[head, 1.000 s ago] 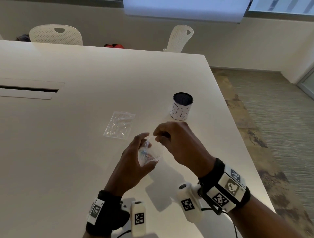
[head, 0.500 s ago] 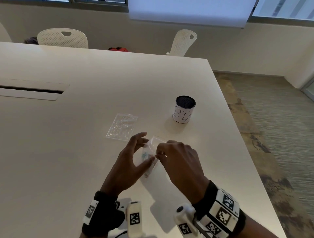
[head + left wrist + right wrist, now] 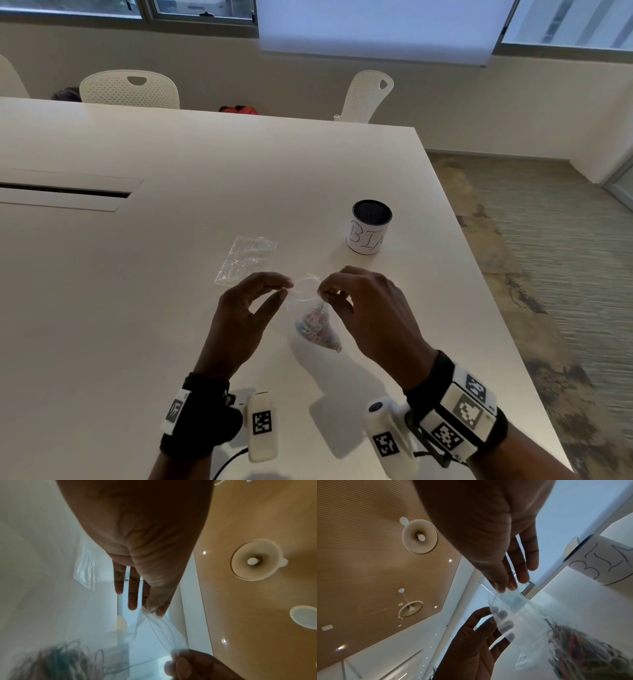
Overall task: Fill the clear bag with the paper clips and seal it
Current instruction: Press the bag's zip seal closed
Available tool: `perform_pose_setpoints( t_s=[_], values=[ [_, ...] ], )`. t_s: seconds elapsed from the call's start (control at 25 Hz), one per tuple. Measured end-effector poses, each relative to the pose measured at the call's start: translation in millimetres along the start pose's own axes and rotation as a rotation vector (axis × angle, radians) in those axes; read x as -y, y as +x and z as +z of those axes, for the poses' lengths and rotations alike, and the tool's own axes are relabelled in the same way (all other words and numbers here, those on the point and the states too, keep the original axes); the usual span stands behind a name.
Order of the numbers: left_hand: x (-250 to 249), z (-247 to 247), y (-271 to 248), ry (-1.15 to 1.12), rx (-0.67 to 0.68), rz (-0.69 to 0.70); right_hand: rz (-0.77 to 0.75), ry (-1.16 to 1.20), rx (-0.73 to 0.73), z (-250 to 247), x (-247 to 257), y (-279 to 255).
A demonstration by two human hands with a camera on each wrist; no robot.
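We hold the small clear plastic bag [image 3: 310, 315] open above the white tabletop [image 3: 137, 308].
Our left hand [image 3: 245, 322] and right hand [image 3: 371, 317] each pinch its rim; coloured paper clips [image 3: 317, 330] sit inside.

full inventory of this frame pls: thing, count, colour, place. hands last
clear bag: 1, transparent, held above the table between both hands, mouth open
paper clips: a bunch, mixed colours, in the bottom of the held bag
second clear bag: 1, transparent, flat on the table beyond the left hand
cup: 1, white with a dark inside and handwritten letters, upright on the table beyond the right hand
table: 1, white, with a slot at the left
chairs: at least 2, white, at the far side
red item: 1, behind the far table edge, unclear what
wrist cameras: 2, white with black markers, on black straps
left hand: fingers pinch the left side of the bag's mouth
right hand: fingers pinch the right side of the bag's mouth
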State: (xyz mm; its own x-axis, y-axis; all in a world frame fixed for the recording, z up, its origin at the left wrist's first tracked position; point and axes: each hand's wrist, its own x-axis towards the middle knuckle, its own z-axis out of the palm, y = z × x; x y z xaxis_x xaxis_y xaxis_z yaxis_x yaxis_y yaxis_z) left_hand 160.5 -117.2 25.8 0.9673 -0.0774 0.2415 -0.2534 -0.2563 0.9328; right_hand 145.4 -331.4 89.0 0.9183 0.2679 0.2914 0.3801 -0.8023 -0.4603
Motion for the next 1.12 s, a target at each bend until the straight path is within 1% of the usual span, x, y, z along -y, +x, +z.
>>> perform_pose_setpoints(
  t_s=[0.12,0.24,0.32,0.4,0.48,0.52,0.6,0.68,0.72,0.8,0.88,0.96,1.0,1.12],
  values=[
    [-7,-8,5,0.184,0.079,0.116,-0.024,0.038,-0.015,-12,-6,3],
    [-23,-12,11,0.295,0.131,0.175,-0.036,0.068,-0.025,-23,-16,2],
    [-35,-9,15,0.337,0.123,0.22,-0.022,0.059,-0.018,-28,-24,0],
    [-49,-1,17,0.462,0.107,0.31,0.008,0.03,-0.023,-30,-31,-4],
    [-63,9,15,0.594,0.087,0.379,0.047,0.074,-0.05,-31,-37,-9],
    [-68,13,13,0.603,0.072,0.39,0.071,0.125,-0.07,-33,-41,-11],
    [-74,17,10,0.5,0.045,0.349,0.13,0.254,-0.093,-38,-47,-17],
    [-76,18,7,0.322,0.02,0.232,0.189,0.426,-0.053,-44,-52,-22],
    [-77,18,4,0.244,0.028,0.168,0.212,0.514,-0.013,-48,-53,-25],
    [-79,18,-4,0.09,0.09,0.063,0.238,0.672,0.068,-55,-52,-34],
    [-78,16,-10,-0.047,0.161,-0.023,0.279,0.818,0.118,-58,-54,-41],
    [-70,18,-11,-0.085,0.182,-0.117,0.353,0.884,0.146,-52,-61,-45],
    [-64,21,-11,-0.064,0.181,-0.151,0.389,0.871,0.151,-45,-65,-46],
    [-41,35,-10,0.048,0.181,-0.181,0.439,0.807,0.118,-21,-75,-46]
  ],
)
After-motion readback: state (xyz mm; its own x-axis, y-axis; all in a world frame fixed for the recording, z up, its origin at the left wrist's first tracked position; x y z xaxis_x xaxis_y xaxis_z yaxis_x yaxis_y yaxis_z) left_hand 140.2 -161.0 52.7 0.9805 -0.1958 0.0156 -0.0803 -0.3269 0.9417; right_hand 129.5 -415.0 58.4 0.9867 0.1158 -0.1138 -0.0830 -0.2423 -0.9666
